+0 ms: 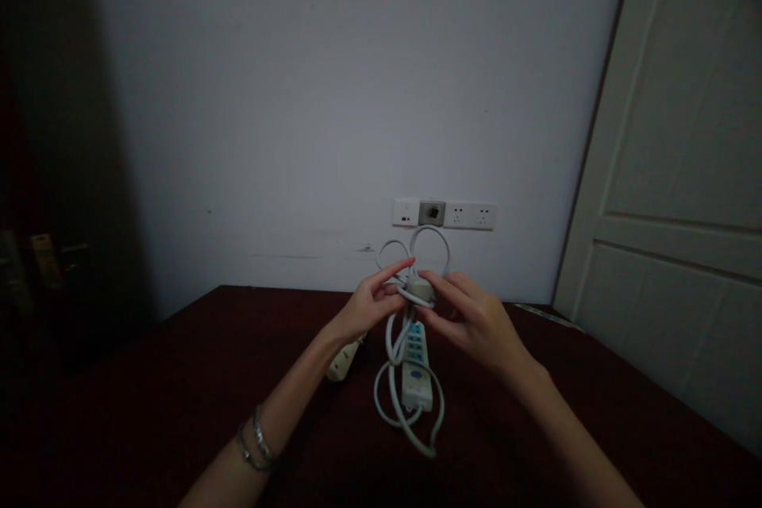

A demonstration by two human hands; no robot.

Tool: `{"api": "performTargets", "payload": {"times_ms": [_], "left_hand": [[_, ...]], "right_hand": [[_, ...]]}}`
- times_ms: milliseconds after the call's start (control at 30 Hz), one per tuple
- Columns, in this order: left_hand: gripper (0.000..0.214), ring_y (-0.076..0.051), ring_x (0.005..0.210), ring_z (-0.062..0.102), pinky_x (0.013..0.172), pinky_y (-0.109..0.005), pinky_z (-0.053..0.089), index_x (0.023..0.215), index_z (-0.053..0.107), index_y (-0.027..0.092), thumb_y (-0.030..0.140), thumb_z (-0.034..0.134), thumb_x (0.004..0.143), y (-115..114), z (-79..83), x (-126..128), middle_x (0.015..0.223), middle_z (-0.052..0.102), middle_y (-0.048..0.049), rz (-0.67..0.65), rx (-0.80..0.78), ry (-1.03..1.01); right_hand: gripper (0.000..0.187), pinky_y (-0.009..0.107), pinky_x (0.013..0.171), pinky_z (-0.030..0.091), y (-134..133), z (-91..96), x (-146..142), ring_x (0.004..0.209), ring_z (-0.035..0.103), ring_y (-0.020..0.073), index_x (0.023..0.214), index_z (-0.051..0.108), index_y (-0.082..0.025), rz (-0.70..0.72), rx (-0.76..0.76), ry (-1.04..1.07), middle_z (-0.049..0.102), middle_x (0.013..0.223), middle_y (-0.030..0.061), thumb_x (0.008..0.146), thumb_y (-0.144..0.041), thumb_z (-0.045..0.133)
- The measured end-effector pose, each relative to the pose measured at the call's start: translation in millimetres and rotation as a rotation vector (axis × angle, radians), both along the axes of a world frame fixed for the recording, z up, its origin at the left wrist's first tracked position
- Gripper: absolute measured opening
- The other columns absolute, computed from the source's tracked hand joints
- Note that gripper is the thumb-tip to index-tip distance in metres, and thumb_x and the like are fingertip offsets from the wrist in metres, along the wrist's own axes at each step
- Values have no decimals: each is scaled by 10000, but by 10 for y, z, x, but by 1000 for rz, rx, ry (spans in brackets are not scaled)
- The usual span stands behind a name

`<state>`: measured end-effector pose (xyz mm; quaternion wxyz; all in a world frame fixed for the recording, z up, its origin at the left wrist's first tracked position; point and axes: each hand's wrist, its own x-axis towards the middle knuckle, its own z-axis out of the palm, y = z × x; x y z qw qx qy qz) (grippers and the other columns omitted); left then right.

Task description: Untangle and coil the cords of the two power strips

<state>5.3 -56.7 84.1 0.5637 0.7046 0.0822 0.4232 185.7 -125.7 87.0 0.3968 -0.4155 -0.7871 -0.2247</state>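
Above the blue-socketed power strip, left hand, fingers pinching looped cable, right hand, fingertips pinching pale plug; left of that strip, a cream socket block

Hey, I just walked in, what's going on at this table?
Someone is handling a looped white cord with both hands above a dark table. The left hand holds the cord, and the right hand pinches what looks like the plug. A power strip is below the hands; a second strip is to its left.
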Motion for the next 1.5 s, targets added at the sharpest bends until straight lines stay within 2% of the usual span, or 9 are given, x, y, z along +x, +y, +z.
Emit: {"api": "performTargets", "payload": {"times_ms": [200, 367, 567, 700, 867, 1100, 1200, 1400, 1500], "left_hand": [[502, -95, 674, 568, 638, -198, 446, 1332, 425, 204, 302, 530, 851, -17, -38, 24, 865, 649, -31, 170, 254, 164], [425, -185, 1087, 543, 926, -286, 416, 1304, 477, 215, 313, 451, 891, 26, -121, 74, 1290, 533, -66, 280, 460, 152], [417, -186, 1225, 454, 1049, -302, 311, 1295, 491, 215, 312, 435, 894, 84, -189, 90, 1318, 510, -32, 344, 491, 147], [376, -179, 1167, 506, 1022, -288, 347, 1232, 559, 207, 316, 457, 886, 66, -241, 164, 1250, 572, -33, 380, 377, 67], [305, -185, 1026, 578, 935, -284, 421, 1071, 664, 162, 314, 556, 830, 74, -307, 295, 1108, 652, -57, 363, 101, -112], [329, -171, 742, 619, 633, -300, 526, 1002, 666, 152, 335, 678, 729, 56, -330, 313, 930, 666, -78, 50, -393, -180], [231, -158, 705, 608, 639, -312, 527, 877, 675, 127, 271, 705, 699, 70, -310, 274, 859, 663, -72, -43, -516, -214], [166, -151, 673, 598, 657, -291, 507, 770, 669, 80, 198, 708, 660, 143, -294, 255, 777, 662, -81, -49, -612, -251], [142, -131, 626, 589, 608, -247, 490, 762, 668, 84, 183, 703, 667, 166, -300, 262, 747, 659, -70, 3, -593, -247]], "right_hand": [[409, 278, 550, 396, 46, -24, 29, 658, 514, 183, 1163, 574, -88, -60, 124, -61, 563, 717, 84, 904, -364, 421], [415, 290, 599, 425, 126, -82, 39, 693, 536, 189, 1181, 547, -97, -29, 59, -8, 575, 759, 84, 921, -376, 384], [416, 313, 626, 452, 202, -133, 39, 720, 548, 205, 1169, 541, -85, -49, 2, -22, 574, 788, 98, 939, -358, 326], [414, 318, 639, 462, 232, -160, -9, 741, 558, 213, 1155, 540, -85, -77, -5, -9, 591, 809, 109, 950, -338, 285], [402, 333, 665, 460, 286, -210, -48, 797, 560, 229, 1132, 548, -116, -118, -39, 35, 608, 856, 116, 952, -340, 267], [324, 346, 775, 428, 328, -245, -11, 865, 531, 213, 1047, 584, -191, 56, -101, 185, 625, 926, 84, 946, -323, 306], [297, 332, 749, 413, 325, -235, -44, 812, 513, 196, 948, 595, -204, 115, -182, 262, 611, 863, 65, 940, -329, 327], [304, 297, 706, 411, 349, -227, -116, 757, 504, 168, 742, 578, -182, 251, -260, 448, 534, 769, 46, 911, -345, 385], [253, 293, 697, 422, 393, -261, -131, 747, 523, 165, 845, 628, -186, 319, -318, 647, 553, 746, 30, 856, -392, 482]]}}
